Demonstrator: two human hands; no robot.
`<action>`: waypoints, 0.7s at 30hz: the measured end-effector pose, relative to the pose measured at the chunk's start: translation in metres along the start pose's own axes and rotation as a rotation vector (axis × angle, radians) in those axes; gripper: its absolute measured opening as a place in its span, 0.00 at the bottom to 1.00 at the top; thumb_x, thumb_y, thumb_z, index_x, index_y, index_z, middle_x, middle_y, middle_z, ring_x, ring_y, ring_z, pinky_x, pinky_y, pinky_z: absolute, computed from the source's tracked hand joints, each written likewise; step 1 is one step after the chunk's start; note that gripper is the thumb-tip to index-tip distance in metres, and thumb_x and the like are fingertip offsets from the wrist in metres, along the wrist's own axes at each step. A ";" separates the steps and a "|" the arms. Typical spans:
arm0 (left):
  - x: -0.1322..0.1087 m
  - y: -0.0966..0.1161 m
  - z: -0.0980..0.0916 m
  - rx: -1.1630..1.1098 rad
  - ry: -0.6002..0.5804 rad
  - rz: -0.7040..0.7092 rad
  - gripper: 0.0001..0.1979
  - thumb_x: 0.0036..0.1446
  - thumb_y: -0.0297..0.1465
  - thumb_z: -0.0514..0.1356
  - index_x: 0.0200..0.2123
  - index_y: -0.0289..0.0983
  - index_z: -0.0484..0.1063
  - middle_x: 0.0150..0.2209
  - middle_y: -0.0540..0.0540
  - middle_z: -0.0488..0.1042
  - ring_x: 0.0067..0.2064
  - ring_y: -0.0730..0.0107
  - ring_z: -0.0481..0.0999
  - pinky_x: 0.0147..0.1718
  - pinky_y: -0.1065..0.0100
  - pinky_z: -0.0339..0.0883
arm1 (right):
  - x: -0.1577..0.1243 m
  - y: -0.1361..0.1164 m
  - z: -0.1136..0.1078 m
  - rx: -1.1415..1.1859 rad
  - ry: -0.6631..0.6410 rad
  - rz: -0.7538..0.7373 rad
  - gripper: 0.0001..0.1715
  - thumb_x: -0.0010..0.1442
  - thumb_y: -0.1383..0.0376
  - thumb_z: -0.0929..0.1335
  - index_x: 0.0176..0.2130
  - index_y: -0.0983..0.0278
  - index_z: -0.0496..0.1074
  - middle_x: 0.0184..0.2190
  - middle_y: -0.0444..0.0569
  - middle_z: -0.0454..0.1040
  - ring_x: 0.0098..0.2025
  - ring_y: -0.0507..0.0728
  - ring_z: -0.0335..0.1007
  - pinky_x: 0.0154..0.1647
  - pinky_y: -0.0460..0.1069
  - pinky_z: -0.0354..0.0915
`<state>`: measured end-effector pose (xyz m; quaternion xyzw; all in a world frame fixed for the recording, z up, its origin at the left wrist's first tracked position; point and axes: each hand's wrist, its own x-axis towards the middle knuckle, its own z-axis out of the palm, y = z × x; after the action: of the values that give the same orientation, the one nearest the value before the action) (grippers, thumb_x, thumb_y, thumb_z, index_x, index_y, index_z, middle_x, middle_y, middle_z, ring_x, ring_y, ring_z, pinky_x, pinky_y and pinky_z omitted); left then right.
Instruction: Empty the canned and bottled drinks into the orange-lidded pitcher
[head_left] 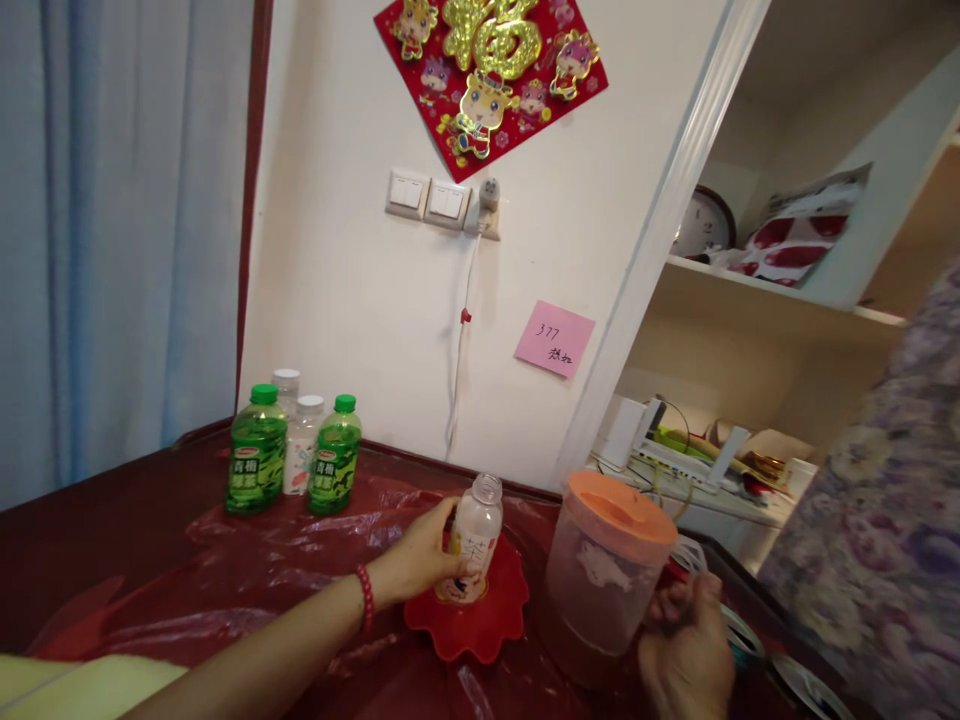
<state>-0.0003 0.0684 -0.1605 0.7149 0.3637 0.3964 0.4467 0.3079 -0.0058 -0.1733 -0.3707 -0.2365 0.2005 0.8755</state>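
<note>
My left hand [427, 550] is wrapped around a clear plastic bottle [484, 520] with a printed label and no cap on its neck. The bottle stands upright over a red scalloped dish [480, 635]. To its right is a translucent plastic pitcher [592, 600] with an orange lid [619, 512]. At the pitcher's right side, my right hand [690, 645] has its fingers curled around the handle; part of the grip is hidden.
Two green-capped bottles of green drink [256, 455] [335, 460] stand at the left, with white-capped clear bottles [300, 440] behind. Open cans [806, 690] sit at the lower right. Shiny red plastic [292, 570] covers the table. Beyond is a shelf [780, 285].
</note>
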 end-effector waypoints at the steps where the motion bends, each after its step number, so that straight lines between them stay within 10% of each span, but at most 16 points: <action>1: 0.001 -0.001 0.001 0.014 0.007 0.003 0.36 0.40 0.26 0.70 0.55 0.38 0.68 0.58 0.40 0.76 0.60 0.50 0.73 0.61 0.56 0.65 | -0.001 -0.002 0.002 0.024 0.024 0.010 0.37 0.44 0.40 0.80 0.29 0.60 0.60 0.19 0.33 0.58 0.17 0.46 0.49 0.16 0.41 0.52; 21: 0.003 -0.001 -0.002 0.097 -0.032 0.027 0.32 0.43 0.30 0.70 0.54 0.39 0.68 0.59 0.39 0.76 0.59 0.50 0.74 0.61 0.55 0.64 | 0.019 -0.074 0.063 0.131 0.057 0.028 0.37 0.41 0.46 0.84 0.27 0.63 0.62 0.20 0.33 0.61 0.17 0.43 0.48 0.13 0.38 0.49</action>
<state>-0.0013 0.0722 -0.1603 0.7468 0.3658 0.3727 0.4118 0.3011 -0.0086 -0.0742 -0.3214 -0.1925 0.2170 0.9014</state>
